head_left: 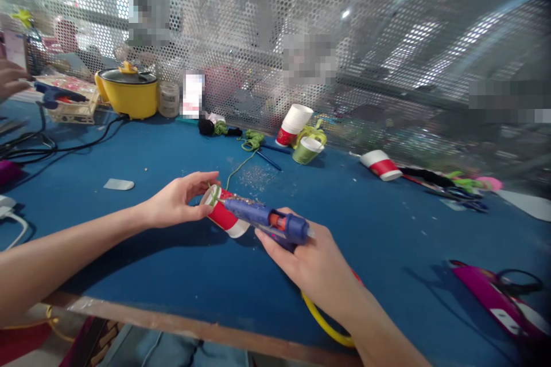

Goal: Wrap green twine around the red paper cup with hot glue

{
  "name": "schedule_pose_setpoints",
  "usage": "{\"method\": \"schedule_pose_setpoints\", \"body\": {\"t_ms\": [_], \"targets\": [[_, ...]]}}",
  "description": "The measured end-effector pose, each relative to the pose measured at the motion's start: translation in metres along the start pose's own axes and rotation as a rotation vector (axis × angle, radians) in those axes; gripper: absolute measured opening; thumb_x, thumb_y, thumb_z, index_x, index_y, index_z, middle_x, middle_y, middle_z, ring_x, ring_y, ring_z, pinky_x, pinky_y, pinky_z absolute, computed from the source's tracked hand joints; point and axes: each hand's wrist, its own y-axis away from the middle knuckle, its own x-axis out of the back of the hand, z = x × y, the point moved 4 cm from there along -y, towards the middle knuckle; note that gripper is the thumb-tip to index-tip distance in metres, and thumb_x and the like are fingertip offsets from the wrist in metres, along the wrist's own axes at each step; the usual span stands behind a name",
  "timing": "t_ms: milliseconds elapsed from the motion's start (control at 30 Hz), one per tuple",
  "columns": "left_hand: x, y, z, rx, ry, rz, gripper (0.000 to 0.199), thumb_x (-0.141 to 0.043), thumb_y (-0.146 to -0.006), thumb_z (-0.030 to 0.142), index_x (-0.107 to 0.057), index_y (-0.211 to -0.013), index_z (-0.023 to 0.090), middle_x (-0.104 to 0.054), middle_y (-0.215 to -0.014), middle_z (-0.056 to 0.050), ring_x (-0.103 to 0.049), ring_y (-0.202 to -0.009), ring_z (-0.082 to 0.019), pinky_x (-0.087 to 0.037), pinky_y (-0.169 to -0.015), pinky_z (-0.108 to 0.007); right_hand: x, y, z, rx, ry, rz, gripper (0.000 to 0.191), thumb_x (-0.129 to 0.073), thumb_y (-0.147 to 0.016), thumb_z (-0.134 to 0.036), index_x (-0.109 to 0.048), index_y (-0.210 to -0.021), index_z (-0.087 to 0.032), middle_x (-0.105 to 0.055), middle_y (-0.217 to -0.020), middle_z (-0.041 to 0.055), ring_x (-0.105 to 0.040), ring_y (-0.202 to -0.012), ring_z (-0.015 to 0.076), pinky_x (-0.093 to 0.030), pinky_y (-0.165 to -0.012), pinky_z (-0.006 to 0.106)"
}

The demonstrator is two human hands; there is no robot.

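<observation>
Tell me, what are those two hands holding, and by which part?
The right hand grips a blue glue gun by its handle, mostly hidden in the grip. The left hand holds a red-and-white paper cup at the end with green yarn.

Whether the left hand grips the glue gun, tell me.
No, the right hand grips the glue gun, while the left hand is at the paper cup.

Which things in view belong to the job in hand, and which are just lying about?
Apparently in use:
glue gun, in the right hand
red-and-white cup, in the left hand
green yarn, trailing to the cup

Seemingly lying about:
yellow pot
clear jar
pale strip, at left
</observation>
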Motion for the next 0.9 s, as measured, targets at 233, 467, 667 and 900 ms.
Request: {"method": "schedule_pose_setpoints", "body": {"t_ms": [233, 467, 667, 900], "targets": [[-0.0009, 0.0004, 0.0011, -0.013, -0.024, -0.003, 0.064, -0.064, -0.068, 0.017, -0.038, -0.126, 0.01, -0.053, -0.123, -0.018, -0.052, -0.112, -0.024, -0.035, -0.101, -0.046, -0.0006, -0.0003, 0.0007, -0.019, -0.027, -0.052, 0.008, -0.054, -0.079, -0.028, -0.054, -0.074, -0.021, -0.061, -0.068, -0.0003, -0.052, -0.056, 0.0137, -0.045, -0.055, 0.025], [-0.0003, 0.0002, -0.0006, -0.019, -0.024, -0.01, 0.063, -0.064, -0.069, 0.016, -0.038, -0.127, 0.012, -0.053, -0.124, -0.016, -0.052, -0.113, -0.024, -0.035, -0.101, -0.045, -0.0008, -0.0006, -0.0003, -0.01, 0.003, -0.051, 0.009, -0.054, -0.078, -0.027, -0.054, -0.073, -0.02, -0.061, -0.067, -0.0004, -0.053, -0.055, 0.0132, -0.045, -0.054, 0.024], [-0.0008, 0.0005, -0.0005, -0.046, -0.035, -0.023, 0.066, -0.063, -0.068, 0.013, -0.036, -0.128, 0.011, -0.051, -0.125, -0.016, -0.051, -0.114, -0.023, -0.036, -0.102, -0.042, 0.0012, -0.0028, 0.0021, 0.041, 0.031, 0.035, 0.007, -0.055, -0.077, -0.023, -0.058, -0.077, -0.018, -0.066, -0.071, 0.0028, -0.06, -0.061, 0.0161, -0.049, -0.059, 0.026], [-0.0023, 0.0017, 0.0016, -0.098, -0.087, -0.055, 0.067, -0.063, -0.067, 0.012, -0.036, -0.128, 0.013, -0.051, -0.123, -0.015, -0.051, -0.113, -0.023, -0.037, -0.101, -0.043, 0.0076, -0.0088, -0.0039, 0.069, 0.009, 0.039, 0.011, -0.054, -0.076, -0.023, -0.063, -0.077, -0.018, -0.067, -0.068, 0.0055, -0.063, -0.059, 0.0183, -0.051, -0.055, 0.028]]}}
